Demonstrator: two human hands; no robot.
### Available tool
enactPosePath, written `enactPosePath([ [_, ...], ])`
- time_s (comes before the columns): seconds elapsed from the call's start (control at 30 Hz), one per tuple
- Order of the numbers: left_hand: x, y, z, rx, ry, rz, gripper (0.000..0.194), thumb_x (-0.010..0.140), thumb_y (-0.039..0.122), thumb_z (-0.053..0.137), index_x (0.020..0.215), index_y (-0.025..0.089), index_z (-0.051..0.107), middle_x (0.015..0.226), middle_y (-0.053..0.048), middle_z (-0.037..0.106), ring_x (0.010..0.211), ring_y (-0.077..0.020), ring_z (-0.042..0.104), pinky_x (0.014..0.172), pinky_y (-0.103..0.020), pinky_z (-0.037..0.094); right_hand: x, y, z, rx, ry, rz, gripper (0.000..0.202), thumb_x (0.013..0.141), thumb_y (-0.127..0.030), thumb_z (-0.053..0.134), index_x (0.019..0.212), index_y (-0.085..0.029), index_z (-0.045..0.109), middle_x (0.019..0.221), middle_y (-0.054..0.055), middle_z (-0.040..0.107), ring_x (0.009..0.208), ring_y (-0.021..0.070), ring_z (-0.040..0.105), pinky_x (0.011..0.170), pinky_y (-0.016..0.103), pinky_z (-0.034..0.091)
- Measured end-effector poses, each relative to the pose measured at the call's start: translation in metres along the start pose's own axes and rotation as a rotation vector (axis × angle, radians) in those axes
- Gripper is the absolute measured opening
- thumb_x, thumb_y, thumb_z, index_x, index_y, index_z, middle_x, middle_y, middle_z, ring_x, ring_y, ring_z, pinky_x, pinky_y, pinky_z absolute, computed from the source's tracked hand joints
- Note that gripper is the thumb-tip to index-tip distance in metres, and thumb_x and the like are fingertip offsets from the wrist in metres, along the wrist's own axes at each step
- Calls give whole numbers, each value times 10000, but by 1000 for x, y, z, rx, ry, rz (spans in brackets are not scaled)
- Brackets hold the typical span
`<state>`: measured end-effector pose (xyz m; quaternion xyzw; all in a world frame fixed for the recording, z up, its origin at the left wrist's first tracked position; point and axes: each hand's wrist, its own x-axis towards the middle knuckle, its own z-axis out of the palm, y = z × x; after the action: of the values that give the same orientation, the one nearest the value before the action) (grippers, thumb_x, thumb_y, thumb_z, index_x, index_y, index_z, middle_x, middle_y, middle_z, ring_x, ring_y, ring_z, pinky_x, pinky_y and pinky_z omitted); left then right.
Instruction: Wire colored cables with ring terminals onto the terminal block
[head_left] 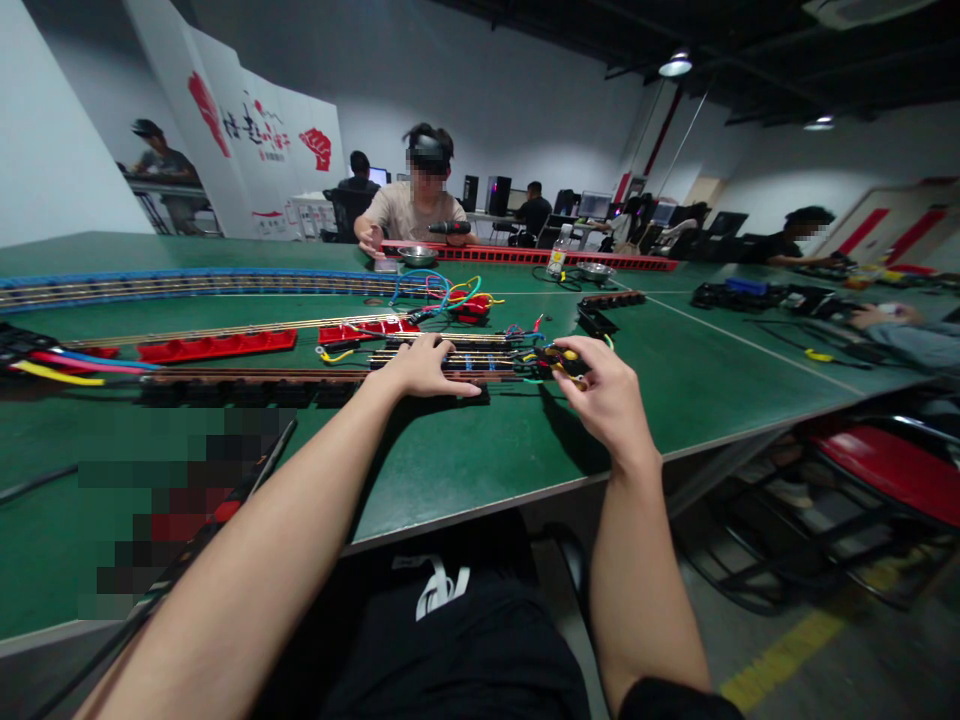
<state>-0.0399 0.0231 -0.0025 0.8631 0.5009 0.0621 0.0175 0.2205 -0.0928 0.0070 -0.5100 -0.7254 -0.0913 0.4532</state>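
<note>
My left hand (422, 368) lies over a black track section (480, 362) with thin metal rails, its thumb stretched out along the near edge and apart from the fingers. At the right end of this section, my right hand (602, 388) closes its thumb and fingers round a black end piece (555, 362) with yellow bits on it. Its exact kind is partly hidden by the fingers. Short coloured wires (529, 333) show beside it. A longer brown-and-black rail strip (247, 377) runs left from under my left hand.
Red trays (217, 346), a blue curved track (187, 287) and looped wires (450, 292) lie beyond. A long red strip (525, 255), metal bowl (418, 256) and bottle (559, 252) stand farther back. A person (416, 200) sits opposite; black parts (750, 295) lie right.
</note>
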Motion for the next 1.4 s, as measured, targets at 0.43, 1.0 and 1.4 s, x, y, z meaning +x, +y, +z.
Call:
enactPosePath([
  [0.43, 1, 1, 0, -2, 2, -2, 1179, 557, 979, 385, 1426, 184, 422, 1522, -180, 309, 1367, -391, 332, 1097, -524, 303, -7, -6, -7, -57, -329, -68, 477, 884, -75, 438, 1313, -212, 595, 1057, 77, 691, 938, 206, 638, 834, 332, 498],
  [1.0, 0, 1, -1, 1, -5, -8, 1141, 564, 965, 402, 1405, 196, 440, 1522, -170, 314, 1363, -393, 337, 1103, -506, 296, -5, -13, 0, 40, -304, -41, 504, 857, -120, 487, 1344, -221, 566, 1081, 65, 722, 904, 183, 686, 835, 327, 536],
  [1.4, 1, -1, 2, -8, 12, 4, 1148, 564, 965, 403, 1405, 184, 438, 1512, -174, 323, 1354, -398, 347, 1098, -489, 308, -2, -16, 0, 68, -274, -21, 510, 797, -125, 531, 1298, -190, 602, 1073, 62, 725, 888, 175, 688, 821, 301, 530],
])
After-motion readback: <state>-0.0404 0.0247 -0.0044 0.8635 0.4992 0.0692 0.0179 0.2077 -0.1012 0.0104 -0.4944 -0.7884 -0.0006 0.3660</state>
